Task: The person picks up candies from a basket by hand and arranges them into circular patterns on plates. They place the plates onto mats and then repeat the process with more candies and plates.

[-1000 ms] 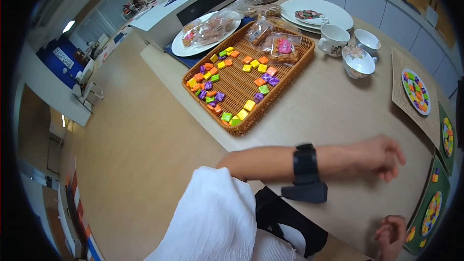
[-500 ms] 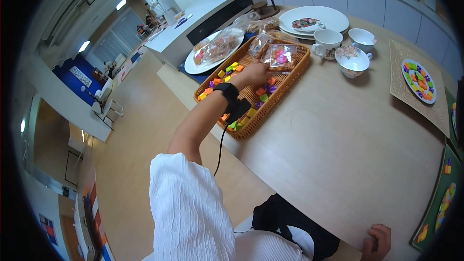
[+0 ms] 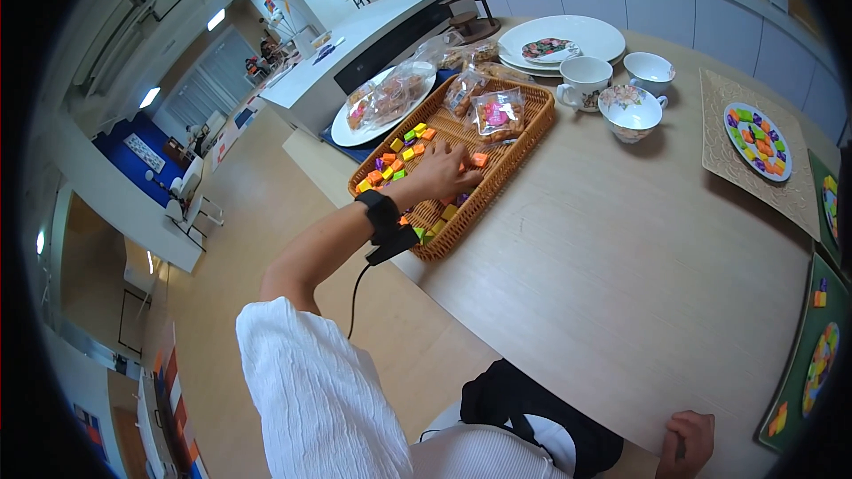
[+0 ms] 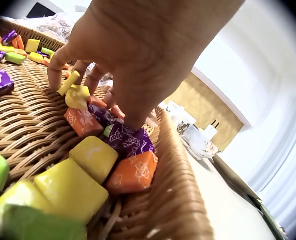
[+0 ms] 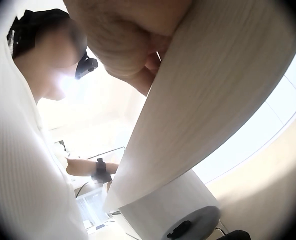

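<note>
Over the wicker basket (image 3: 497,173) the left hand (image 3: 441,170) reaches down with fingers curled, pinching one yellow wrapped candy (image 4: 77,96) among the loose pile. From the left wrist view, that pinch is plain, with an orange candy (image 4: 134,172), a purple candy (image 4: 130,141) and two more yellow ones lying just beside the fingers; from the head view the hand covers them. Two clear snack bags (image 3: 497,113) lie at the basket's far end. Beyond stand three cups (image 3: 581,82) and a stack of white plates (image 3: 568,35). Down at the near edge of the tabletop (image 3: 621,284), the right hand (image 3: 688,443) grips the rim, fingers curled over it.
</note>
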`<state>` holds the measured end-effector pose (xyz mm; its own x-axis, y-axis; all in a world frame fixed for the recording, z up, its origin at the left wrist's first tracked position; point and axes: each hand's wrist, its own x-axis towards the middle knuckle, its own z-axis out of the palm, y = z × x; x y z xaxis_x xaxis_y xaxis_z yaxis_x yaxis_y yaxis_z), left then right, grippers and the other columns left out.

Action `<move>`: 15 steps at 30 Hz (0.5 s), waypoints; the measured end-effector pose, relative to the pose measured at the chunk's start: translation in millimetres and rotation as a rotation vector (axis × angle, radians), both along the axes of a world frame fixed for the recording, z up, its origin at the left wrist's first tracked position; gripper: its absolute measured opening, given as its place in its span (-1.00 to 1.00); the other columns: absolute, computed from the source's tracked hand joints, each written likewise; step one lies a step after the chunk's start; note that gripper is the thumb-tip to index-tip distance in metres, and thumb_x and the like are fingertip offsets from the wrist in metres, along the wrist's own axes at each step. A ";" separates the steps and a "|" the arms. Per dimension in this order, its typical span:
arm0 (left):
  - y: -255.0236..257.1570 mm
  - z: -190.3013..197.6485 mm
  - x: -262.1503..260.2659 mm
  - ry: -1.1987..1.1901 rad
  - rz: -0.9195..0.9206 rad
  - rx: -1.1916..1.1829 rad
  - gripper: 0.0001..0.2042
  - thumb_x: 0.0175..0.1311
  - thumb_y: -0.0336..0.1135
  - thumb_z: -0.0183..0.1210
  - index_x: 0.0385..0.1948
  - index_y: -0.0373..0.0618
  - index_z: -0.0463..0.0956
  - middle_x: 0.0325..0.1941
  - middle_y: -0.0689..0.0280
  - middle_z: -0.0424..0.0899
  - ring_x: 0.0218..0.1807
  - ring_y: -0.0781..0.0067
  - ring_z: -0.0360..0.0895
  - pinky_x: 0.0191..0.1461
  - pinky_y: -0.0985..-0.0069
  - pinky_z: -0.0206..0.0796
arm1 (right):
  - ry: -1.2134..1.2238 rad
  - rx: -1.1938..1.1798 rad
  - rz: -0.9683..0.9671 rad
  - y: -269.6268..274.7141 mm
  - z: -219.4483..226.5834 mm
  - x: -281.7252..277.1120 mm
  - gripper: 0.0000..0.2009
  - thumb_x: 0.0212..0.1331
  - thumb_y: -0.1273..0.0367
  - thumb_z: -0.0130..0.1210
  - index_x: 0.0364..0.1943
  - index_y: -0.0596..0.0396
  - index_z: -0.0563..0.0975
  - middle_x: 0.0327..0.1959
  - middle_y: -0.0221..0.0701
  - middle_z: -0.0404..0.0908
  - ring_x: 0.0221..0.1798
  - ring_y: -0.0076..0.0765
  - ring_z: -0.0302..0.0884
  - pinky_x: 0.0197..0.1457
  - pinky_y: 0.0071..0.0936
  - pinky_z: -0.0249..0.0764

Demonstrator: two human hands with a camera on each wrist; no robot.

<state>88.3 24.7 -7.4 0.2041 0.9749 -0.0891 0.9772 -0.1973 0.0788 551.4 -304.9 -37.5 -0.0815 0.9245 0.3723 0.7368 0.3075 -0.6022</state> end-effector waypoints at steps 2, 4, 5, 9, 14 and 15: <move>-11.7 0.7 3.0 0.006 0.010 -0.006 -0.52 0.26 0.13 0.10 0.09 0.09 0.32 0.00 -0.08 0.38 0.13 -0.10 0.27 0.23 0.01 0.10 | -0.009 0.006 0.000 1.5 2.7 -2.2 -0.91 0.12 0.53 0.13 -0.29 0.23 0.59 -0.24 -0.21 0.64 -0.21 -0.09 0.55 -0.10 -0.29 0.49; -11.0 0.8 5.4 0.010 -0.078 0.018 -0.51 0.27 0.12 0.10 0.13 0.12 0.29 -0.01 -0.06 0.38 0.12 -0.10 0.28 0.21 0.01 0.11 | -0.022 0.015 0.006 3.1 4.9 -4.5 -0.91 0.11 0.54 0.14 -0.30 0.24 0.59 -0.24 -0.21 0.64 -0.22 -0.09 0.55 -0.11 -0.29 0.49; -12.6 -0.2 5.8 0.010 -0.117 0.029 -0.51 0.27 0.11 0.09 0.14 0.13 0.27 -0.01 -0.05 0.38 0.11 -0.09 0.28 0.21 0.01 0.12 | -0.033 0.019 0.015 3.7 5.9 -5.0 -0.91 0.11 0.54 0.14 -0.31 0.24 0.59 -0.24 -0.21 0.64 -0.22 -0.10 0.55 -0.12 -0.29 0.49; -13.1 7.6 7.6 0.004 -0.162 -0.001 -0.56 0.25 0.03 0.13 0.10 0.15 0.28 -0.06 -0.03 0.39 0.02 -0.07 0.35 0.12 0.06 0.19 | -0.056 0.032 0.029 4.4 7.5 -5.1 -0.91 0.09 0.57 0.13 -0.31 0.25 0.59 -0.26 -0.21 0.64 -0.23 -0.11 0.54 -0.12 -0.30 0.48; -7.8 -4.1 -10.4 -0.102 -0.105 -0.011 -0.54 0.22 -0.08 0.14 0.16 0.17 0.26 -0.15 0.00 0.40 -0.03 -0.05 0.42 0.04 0.15 0.30 | -0.047 0.048 0.011 1.7 4.8 -5.3 -0.91 0.08 0.60 0.12 -0.33 0.26 0.59 -0.27 -0.21 0.63 -0.22 -0.13 0.54 -0.10 -0.32 0.47; -8.9 -0.1 -8.3 -0.099 -0.118 -0.037 -0.53 0.22 -0.09 0.14 0.16 0.17 0.26 -0.16 0.00 0.41 -0.03 -0.04 0.43 0.04 0.15 0.30 | -0.039 0.049 0.008 2.1 6.2 -6.5 -0.91 0.08 0.61 0.11 -0.33 0.25 0.59 -0.27 -0.21 0.63 -0.22 -0.13 0.53 -0.10 -0.33 0.47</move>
<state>80.0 15.8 -7.5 0.3265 0.9401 -0.0984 0.9345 -0.3054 0.1829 544.9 -302.9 -31.3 -0.1039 0.9046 0.4134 0.7568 0.3416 -0.5573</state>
